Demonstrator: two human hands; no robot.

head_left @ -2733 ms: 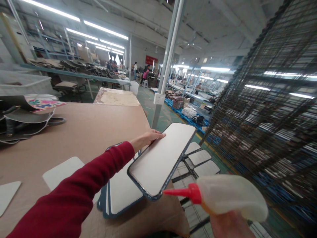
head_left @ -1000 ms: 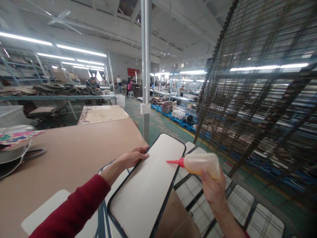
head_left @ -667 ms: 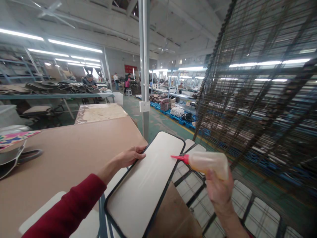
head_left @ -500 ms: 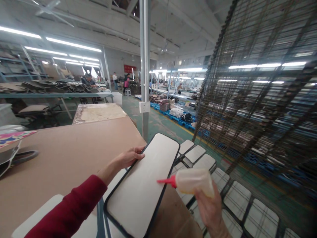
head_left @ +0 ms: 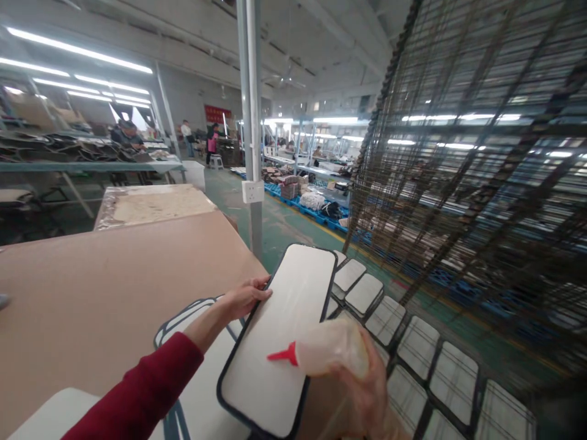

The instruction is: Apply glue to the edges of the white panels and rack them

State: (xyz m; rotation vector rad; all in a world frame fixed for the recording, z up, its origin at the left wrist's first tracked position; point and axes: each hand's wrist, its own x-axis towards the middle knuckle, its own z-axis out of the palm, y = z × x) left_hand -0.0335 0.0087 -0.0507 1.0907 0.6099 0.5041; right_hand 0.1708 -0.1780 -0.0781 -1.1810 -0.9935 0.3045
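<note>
My left hand [head_left: 247, 297] grips the left edge of a long white panel [head_left: 293, 299] with a dark rounded rim, fingers closed on it. The panel is tilted in front of me. Wrapped in my right hand [head_left: 367, 385] is a translucent squeeze bottle [head_left: 330, 348] with a red pointed nozzle [head_left: 283, 355], which points left over the panel's lower part. Whether the tip touches the surface I cannot tell. Under my left forearm lie more white panels [head_left: 206, 366] with dark edges.
A brown table [head_left: 114, 275] spans the left. Several white panels [head_left: 417, 342] lie in rows at the lower right, beneath a tilted wire rack [head_left: 458, 183]. A metal post [head_left: 254, 226] with a socket box stands beyond the table. People work farther back.
The bottle in my right hand has moved left and down, its nozzle now over a lower part of the panel. The panel has shifted slightly right, and the view has turned right.
</note>
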